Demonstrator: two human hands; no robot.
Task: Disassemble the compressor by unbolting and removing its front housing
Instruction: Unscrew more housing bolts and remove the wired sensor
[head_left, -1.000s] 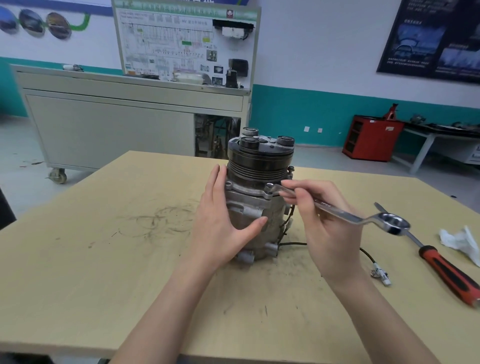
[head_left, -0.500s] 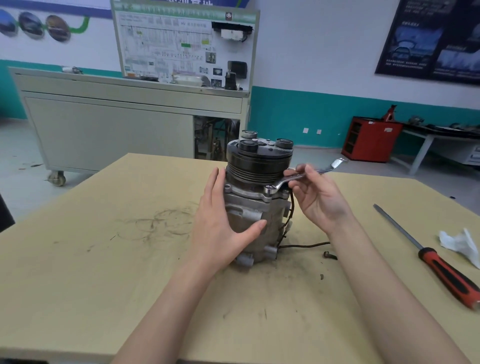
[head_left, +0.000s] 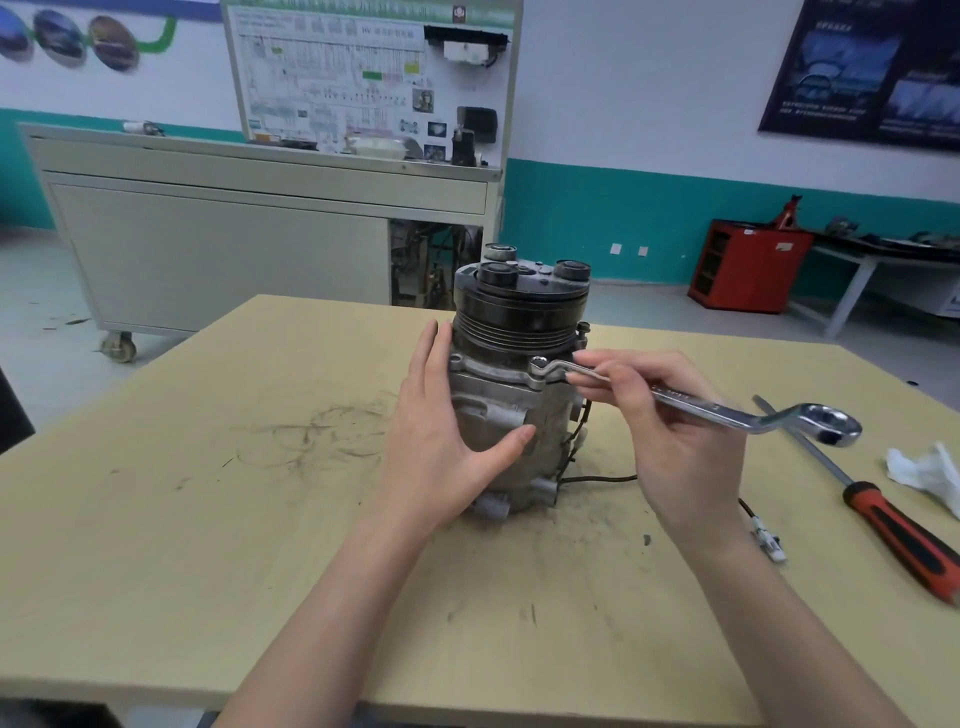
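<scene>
A grey metal compressor (head_left: 511, 410) stands upright in the middle of the wooden table (head_left: 208, 519), its black grooved pulley on top. My left hand (head_left: 447, 431) wraps around its left side, thumb across the front. My right hand (head_left: 670, 431) grips the shaft of a silver ring wrench (head_left: 727, 413). The wrench's small ring end sits over a bolt on the front housing flange (head_left: 537, 370). Its large ring end points right, above the table. A second bolt (head_left: 584, 328) sticks up at the flange's right rear.
A red-and-black handled screwdriver (head_left: 893, 525) lies at the right of the table beside a crumpled white rag (head_left: 930, 467). A black cable with a white connector (head_left: 768, 540) trails from the compressor. A grey wheeled cabinet (head_left: 234, 244) stands behind the table.
My right hand swung the wrench handle back and then forward again, so it points right and toward me as it did a second ago. My left hand stayed on the compressor.
</scene>
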